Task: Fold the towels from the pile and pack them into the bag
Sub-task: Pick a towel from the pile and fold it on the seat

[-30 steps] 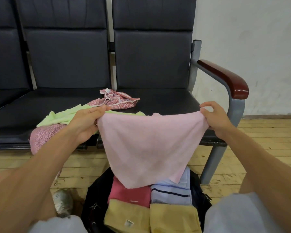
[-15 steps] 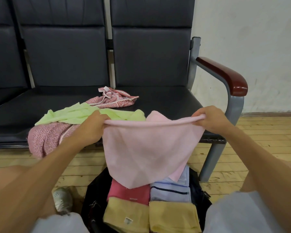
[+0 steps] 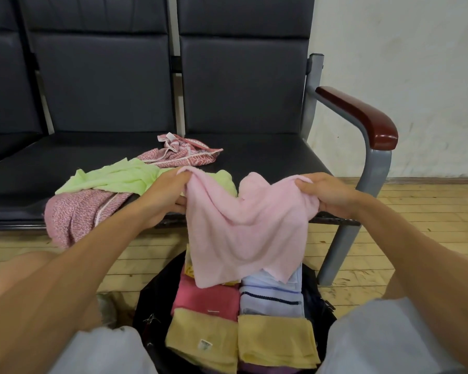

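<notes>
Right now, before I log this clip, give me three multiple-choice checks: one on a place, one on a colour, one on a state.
1. Where does the green towel lie? A. on the armrest B. on the bench seat C. on the floor
2. What colour is the held towel over the bag? A. blue B. yellow C. pink
3. How is it held? A. by both hands B. by one hand alone C. it lies loose
Answers: 1 B, it is spread on the dark seat. 2 C, it hangs pink over the open bag. 3 A, the left hand and the right hand each grip an upper corner.
</notes>
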Tool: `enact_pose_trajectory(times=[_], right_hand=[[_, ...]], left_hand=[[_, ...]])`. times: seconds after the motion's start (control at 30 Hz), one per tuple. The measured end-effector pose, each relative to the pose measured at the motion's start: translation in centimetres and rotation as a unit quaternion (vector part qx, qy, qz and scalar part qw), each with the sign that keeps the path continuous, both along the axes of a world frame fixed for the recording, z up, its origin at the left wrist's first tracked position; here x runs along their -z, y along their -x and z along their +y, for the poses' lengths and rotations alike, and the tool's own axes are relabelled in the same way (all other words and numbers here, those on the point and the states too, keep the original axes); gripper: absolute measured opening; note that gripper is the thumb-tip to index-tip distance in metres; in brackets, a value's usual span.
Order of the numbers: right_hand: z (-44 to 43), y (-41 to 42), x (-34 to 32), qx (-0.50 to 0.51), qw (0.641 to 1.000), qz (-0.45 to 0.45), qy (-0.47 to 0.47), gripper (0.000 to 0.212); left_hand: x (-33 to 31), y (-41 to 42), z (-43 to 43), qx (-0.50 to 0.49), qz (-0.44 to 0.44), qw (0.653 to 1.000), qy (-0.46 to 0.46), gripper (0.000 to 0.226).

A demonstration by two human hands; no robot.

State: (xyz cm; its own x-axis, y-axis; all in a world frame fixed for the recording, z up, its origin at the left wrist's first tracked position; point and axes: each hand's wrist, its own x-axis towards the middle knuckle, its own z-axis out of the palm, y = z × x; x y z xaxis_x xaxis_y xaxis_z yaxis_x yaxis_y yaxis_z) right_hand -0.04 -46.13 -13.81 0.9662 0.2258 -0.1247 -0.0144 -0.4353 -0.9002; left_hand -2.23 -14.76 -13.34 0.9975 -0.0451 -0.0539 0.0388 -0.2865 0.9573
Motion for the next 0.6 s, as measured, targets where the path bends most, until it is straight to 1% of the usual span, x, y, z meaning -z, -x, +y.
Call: enact_pose_trajectory(times=[0.17, 0.23, 0.3, 0.37, 0.4, 0.47, 0.53, 0.6], right_hand=[[-0.4, 0.1, -0.8, -0.003, 0.995, 0.05, -0.084, 0.025], [-0.5, 0.4, -1.3, 0.009, 0.993, 0.042, -0.113, 0.023], [-0.3, 0.6, -1.8, 0.05, 0.99, 0.006, -0.133, 0.018], [-0.1, 0.3, -1.8, 0.12, 0.985, -0.049, -0.114, 0.017], [0.0, 0.0, -1.7, 0.162, 0.979, -0.08, -0.092, 0.018], [-0.4, -0.8, -1.2, 0.228, 0.962, -0.152, -0.018, 0.022], [-0.9, -1.3, -0.9, 0.238, 0.942, -0.217, 0.09, 0.022], [-1.2, -1.4, -0.8, 0.226, 0.931, -0.249, 0.145, 0.025]], left_hand=[[-0.6, 0.1, -0.2, 0.017, 0.033, 0.989, 0.145, 0.028], [-0.7, 0.2, -0.1, 0.03, 0.049, 0.979, 0.197, 0.029], [-0.9, 0.3, -0.1, 0.027, 0.047, 0.974, 0.22, 0.028], [-1.0, 0.1, -0.2, -0.024, 0.019, 0.979, 0.204, 0.023], [-1.0, -0.1, -0.1, -0.064, -0.008, 0.983, 0.174, 0.021], [-0.7, -0.7, 0.5, -0.141, -0.065, 0.981, 0.114, 0.018], [-0.3, -1.1, 1.2, -0.188, -0.113, 0.974, 0.063, 0.028], [0.0, -1.2, 1.7, -0.203, -0.164, 0.965, -0.004, 0.039]])
